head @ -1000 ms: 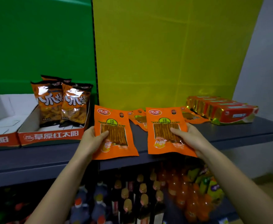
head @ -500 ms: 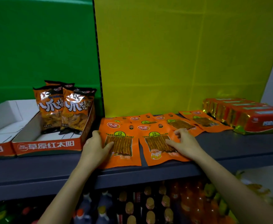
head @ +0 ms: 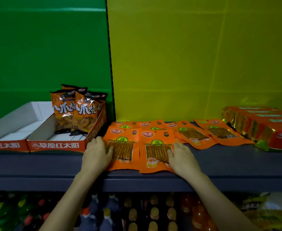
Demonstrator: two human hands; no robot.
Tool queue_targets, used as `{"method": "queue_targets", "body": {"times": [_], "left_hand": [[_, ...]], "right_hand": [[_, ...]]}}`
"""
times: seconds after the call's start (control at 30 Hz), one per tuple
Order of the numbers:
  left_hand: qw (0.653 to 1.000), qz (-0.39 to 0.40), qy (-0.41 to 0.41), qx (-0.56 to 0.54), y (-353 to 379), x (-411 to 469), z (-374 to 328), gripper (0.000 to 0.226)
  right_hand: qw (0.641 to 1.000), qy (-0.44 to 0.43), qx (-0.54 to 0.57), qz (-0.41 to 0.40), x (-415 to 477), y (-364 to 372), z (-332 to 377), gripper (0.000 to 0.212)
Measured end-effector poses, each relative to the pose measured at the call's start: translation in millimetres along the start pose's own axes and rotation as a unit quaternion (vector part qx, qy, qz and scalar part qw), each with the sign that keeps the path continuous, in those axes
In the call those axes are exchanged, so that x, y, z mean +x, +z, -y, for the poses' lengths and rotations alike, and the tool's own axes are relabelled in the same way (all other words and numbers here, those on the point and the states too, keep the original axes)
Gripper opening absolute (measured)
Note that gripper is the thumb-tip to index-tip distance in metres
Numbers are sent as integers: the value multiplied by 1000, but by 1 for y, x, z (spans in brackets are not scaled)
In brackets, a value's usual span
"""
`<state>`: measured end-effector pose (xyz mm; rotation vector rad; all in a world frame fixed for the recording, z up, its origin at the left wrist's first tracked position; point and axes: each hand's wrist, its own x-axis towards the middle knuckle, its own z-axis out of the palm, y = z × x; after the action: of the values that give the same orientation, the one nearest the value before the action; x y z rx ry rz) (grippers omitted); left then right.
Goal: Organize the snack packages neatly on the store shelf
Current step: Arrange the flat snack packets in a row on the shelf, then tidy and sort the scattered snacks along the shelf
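Observation:
Two flat orange snack packets lie side by side at the front of the dark shelf (head: 237, 165). My left hand (head: 96, 155) rests on the left edge of the left packet (head: 125, 144), thumb over its window. My right hand (head: 182, 158) lies flat on the right side of the right packet (head: 154, 147). Behind them, more orange packets (head: 193, 135) overlap along the yellow back panel, one (head: 220, 132) lying furthest right.
A red-fronted cardboard tray (head: 56, 145) on the left holds upright orange-black chip bags (head: 76, 110); a second tray (head: 5, 145) sits beside it. Foil-wrapped red boxes (head: 270, 130) stand at the right. Bottles (head: 153, 212) fill the lower shelf.
Both packets were held upright a second ago. They now lie flat on the shelf with my hands pressing on them. The camera view has dropped closer to the shelf.

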<state>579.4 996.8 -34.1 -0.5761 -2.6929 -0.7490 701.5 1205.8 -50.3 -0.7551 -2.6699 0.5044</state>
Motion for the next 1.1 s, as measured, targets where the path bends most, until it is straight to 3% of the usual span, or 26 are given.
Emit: {"method": "queue_targets", "body": {"times": [0.23,0.43,0.7,0.9,1.1], "left_hand": [[995,-49,36,77,-11,-8,-4,40],[971,-166,114,129,-43,-38,7,14],[966,-169,31,195,-93,-113,83,30],[949,-181,-53,252,-148,-159,160,31],[933,-201,-97,281,-202,-191,243,25]], "right_hand": [[999,-35,-27,-16,-8,-12,2,54],[980,-190,3,-55,-27,-36,37,40],[910,-411,50,-2,-68,5,139,31],[858,-498,88,94,-103,39,231,34],[827,-546,84,106,-138,78,329,35]]}}
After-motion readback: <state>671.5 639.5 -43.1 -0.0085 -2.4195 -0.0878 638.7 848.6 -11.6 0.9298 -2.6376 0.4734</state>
